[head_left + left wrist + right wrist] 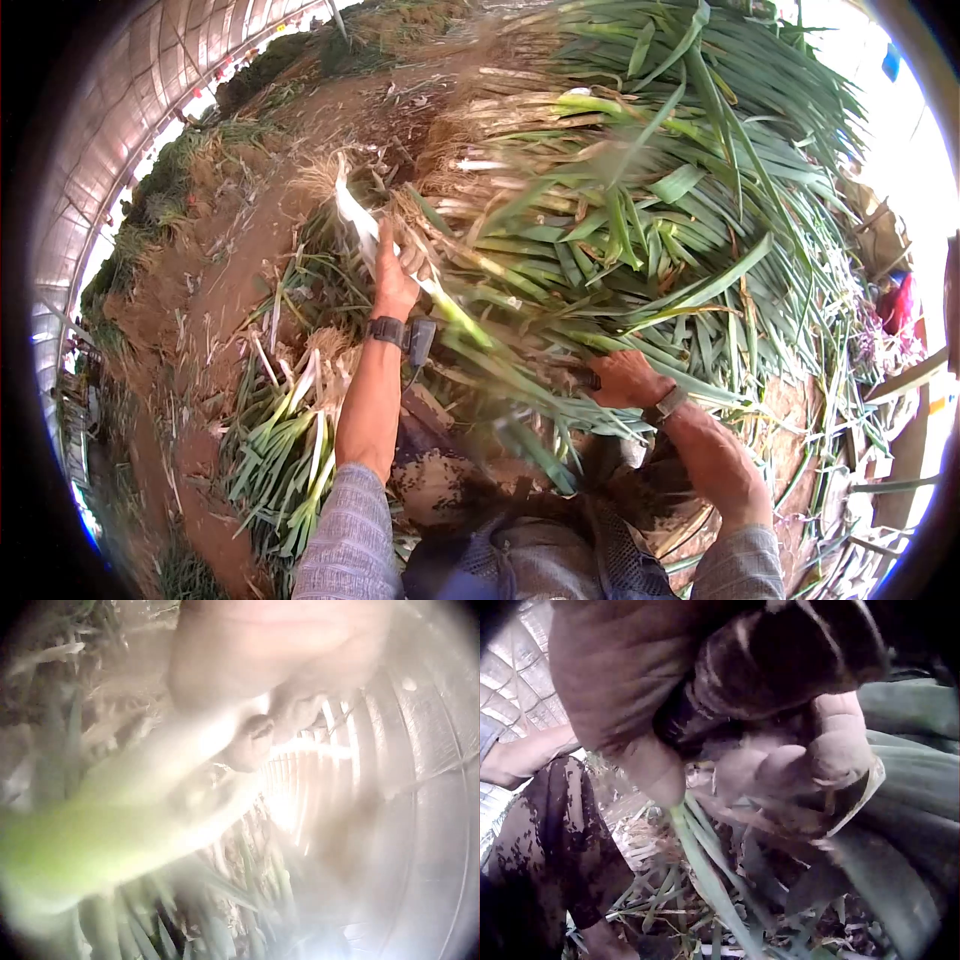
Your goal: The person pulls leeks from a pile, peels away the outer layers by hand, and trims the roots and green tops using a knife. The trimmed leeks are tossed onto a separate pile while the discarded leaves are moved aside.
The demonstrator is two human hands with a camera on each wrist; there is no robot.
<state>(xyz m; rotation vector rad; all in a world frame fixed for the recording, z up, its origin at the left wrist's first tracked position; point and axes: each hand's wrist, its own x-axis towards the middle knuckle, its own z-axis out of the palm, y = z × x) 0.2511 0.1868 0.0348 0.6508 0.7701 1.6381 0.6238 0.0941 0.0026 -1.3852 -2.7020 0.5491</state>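
Note:
In the head view the left hand (398,278) grips the white stalk of a leek (356,212), its roots pointing up and left. Close up in the left wrist view, curled fingers hold the pale stalk (142,817). The right hand (630,380) is at the leaves lower right, fingers partly hidden. In the right wrist view a dark wrapping (780,660) crosses the right hand (630,697), whose thumb and fingertips pinch thin leaves and a dry strip (859,799).
A large heap of leeks (680,220) fills the upper right. A smaller bunch (290,450) lies at lower left on brown soil (190,345). Clothed legs are below the hands; wooden pieces (905,378) stand at the right edge.

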